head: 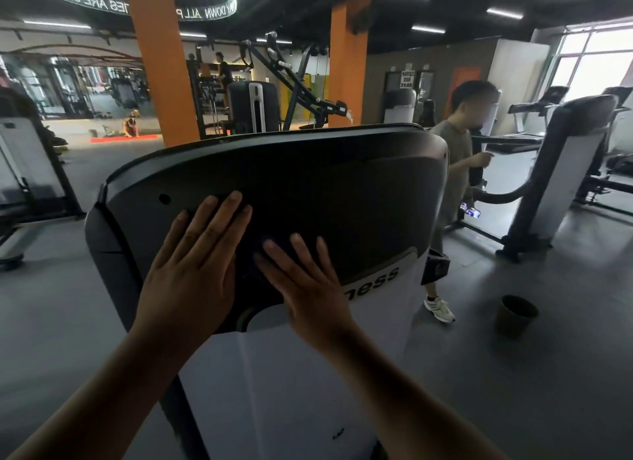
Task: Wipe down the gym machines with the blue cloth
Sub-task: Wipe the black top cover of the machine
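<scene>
Here, both hands lay flat, fingers straight and spread, on the dark glossy curved machine cover [342, 192]: left hand [195, 268] at eight o'clock, right hand [301, 281] at six.

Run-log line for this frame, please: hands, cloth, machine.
left hand: flat on machine top cover | right hand: flat beside it | cloth: looks dark, mostly hidden under both hands | stage: wiping cover

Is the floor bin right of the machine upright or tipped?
Upright: the bin stands on the floor, its open mouth facing up.
</scene>
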Demonstrator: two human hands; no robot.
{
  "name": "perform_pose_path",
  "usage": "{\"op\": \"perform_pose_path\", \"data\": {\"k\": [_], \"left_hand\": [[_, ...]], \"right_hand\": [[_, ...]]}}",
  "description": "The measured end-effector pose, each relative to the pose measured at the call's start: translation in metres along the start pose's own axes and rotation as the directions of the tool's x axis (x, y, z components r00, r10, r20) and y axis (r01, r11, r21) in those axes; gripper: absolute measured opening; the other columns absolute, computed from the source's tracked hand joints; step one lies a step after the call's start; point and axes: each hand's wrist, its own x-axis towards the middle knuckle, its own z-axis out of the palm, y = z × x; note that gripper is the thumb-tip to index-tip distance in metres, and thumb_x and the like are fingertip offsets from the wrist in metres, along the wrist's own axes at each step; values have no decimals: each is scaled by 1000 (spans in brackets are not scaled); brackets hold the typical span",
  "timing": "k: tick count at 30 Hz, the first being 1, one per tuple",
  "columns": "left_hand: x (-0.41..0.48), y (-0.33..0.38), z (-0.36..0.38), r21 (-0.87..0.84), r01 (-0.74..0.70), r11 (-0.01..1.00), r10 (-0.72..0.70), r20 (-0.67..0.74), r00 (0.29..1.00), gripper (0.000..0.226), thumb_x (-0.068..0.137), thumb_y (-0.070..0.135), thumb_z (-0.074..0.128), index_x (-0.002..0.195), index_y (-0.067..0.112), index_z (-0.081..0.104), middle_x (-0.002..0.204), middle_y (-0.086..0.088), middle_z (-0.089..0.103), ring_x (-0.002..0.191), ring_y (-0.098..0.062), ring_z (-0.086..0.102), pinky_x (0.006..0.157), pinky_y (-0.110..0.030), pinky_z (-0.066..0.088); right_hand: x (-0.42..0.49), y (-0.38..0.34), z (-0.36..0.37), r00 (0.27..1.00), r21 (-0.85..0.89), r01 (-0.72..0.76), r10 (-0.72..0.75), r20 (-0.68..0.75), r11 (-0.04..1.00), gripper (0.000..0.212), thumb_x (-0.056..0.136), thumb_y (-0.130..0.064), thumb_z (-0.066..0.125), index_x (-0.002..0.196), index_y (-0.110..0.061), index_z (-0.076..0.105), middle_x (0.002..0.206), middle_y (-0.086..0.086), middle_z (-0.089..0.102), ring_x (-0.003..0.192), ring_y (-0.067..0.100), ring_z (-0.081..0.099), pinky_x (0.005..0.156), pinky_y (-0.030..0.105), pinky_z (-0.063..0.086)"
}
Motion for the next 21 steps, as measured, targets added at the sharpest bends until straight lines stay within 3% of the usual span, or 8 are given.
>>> {"op": "perform_pose_path", "data": {"k": [3, 6, 8, 10, 13, 15, 19, 21], "left_hand": [[-4, -11, -8, 5, 0, 1000, 0, 35, 999, 64, 110, 18, 48, 171, 16, 33, 181, -2, 22, 169, -26, 17, 135, -56, 23], [-9, -22, -15, 23, 1, 1000, -3, 71, 997, 65, 110, 19, 47, 173, 18, 30, 183, -1, 18, 169, -25, 14, 134, -57, 23], [-12, -30, -18, 37, -6, 999, 2, 87, 996, 66, 109, 20, 47, 173, 19, 28, 183, 0, 15, 170, -25, 12, 135, -57, 23], [-14, -38, -22, 44, -19, 999, 14, 112, 994, 68, 108, 20, 46, 173, 20, 27, 183, 0, 13, 170, -25, 12, 135, -57, 23], [-16, -51, -27, 43, -54, 998, 48, 136, 989, 69, 107, 20, 43, 174, 21, 26, 184, 2, 12, 170, -24, 12, 135, -56, 23], [-18, -56, -30, 28, -53, 998, 48, 136, 989, 68, 107, 18, 42, 173, 22, 27, 183, 4, 12, 170, -23, 11, 135, -54, 22], [-26, -65, -35, 27, -45, 999, 40, 150, 988, 75, 102, 12, 48, 173, 22, 27, 183, 4, 13, 170, -24, 12, 134, -55, 26], [-29, -69, -36, 23, -47, 999, 42, 156, 987, 78, 102, 8, 50, 174, 23, 25, 184, 4, 11, 170, -23, 10, 135, -52, 23]], "right_hand": [[-4, 23, -5, 978, 9, -187, 187, -95, 982, 87, 98, 3, 62, 169, -32, 25, 180, -14, 12, 168, 27, 11, 135, 58, 6], [-5, 11, 3, 880, 123, -418, 435, -191, 900, 74, 107, -4, 54, 171, -25, 21, 182, -6, 7, 168, 35, 7, 134, 63, 7], [1, -17, 14, 906, 127, -374, 391, -160, 919, 71, 108, -9, 51, 171, -26, 22, 182, -6, 6, 168, 37, 6, 134, 63, 7], [6, -44, 22, 986, 80, -156, 160, -44, 984, 77, 102, -8, 51, 170, -32, 26, 181, -11, 9, 168, 32, 6, 134, 61, 8], [12, -48, 23, 993, 16, 109, -109, 46, 994, 80, 97, -3, 51, 168, -33, 32, 178, -13, 21, 168, 21, 11, 136, 52, 7], [12, -36, 20, 998, -12, 67, -67, -2, 998, 82, 96, -1, 55, 168, -33, 33, 178, -14, 21, 167, 21, 14, 135, 53, 7], [10, -31, 23, 961, 16, -231, 230, -156, 973, 75, 104, -8, 56, 169, -31, 26, 181, -12, 10, 168, 32, 9, 134, 62, 5], [18, -54, 32, 964, 43, -215, 219, -153, 976, 65, 109, -11, 48, 169, -30, 30, 181, -10, 11, 168, 34, 9, 134, 62, 6]]}}
